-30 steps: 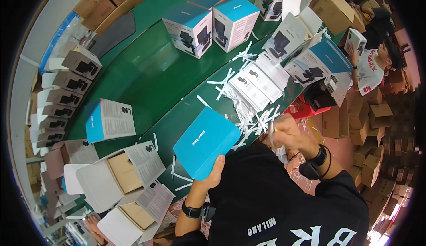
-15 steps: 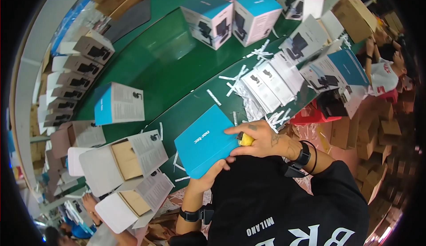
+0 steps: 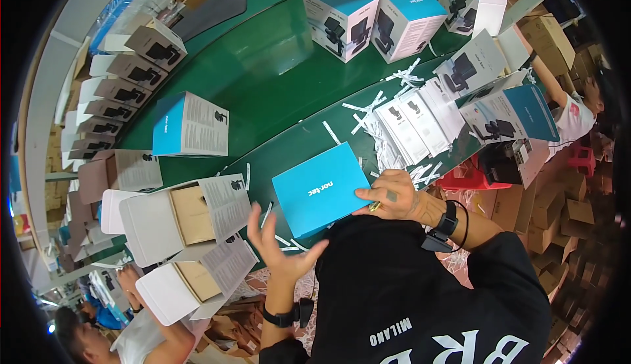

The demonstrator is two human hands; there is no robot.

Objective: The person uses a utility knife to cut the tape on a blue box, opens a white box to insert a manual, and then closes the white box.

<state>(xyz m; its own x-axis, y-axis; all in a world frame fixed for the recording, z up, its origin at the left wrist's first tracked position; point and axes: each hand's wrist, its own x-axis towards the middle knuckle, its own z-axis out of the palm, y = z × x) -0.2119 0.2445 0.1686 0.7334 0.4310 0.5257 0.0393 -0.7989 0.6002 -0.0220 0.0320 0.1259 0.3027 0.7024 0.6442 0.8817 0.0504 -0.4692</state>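
Note:
A closed carton with a plain blue top [image 3: 321, 190] lies at the front edge of the green table, before my body. My right hand [image 3: 394, 196] grips its right corner, thumb on the blue top. A small yellow object [image 3: 374, 206] shows under that hand, mostly hidden; I cannot make out its kind. Left of the carton, my left hand [image 3: 282, 249] is raised off it, fingers spread and holding nothing. Two open cartons with white flaps and brown inserts, the upper carton [image 3: 190, 216] and the lower carton [image 3: 197, 282], stand to the left of that hand.
Slim white boxes [image 3: 411, 127] and paper strips [image 3: 378, 131] lie to the right. Blue-topped cartons [image 3: 342, 19] stand at the back of the green table [image 3: 263, 81], another carton [image 3: 197, 127] at left. Open cartons [image 3: 138, 71] line the left. Co-workers [image 3: 572, 111] are on both sides.
My left hand has let go of the blue-topped carton and moved left, its fingers opening. My right hand keeps its grip, and the yellow object shows less. The view has shifted slightly.

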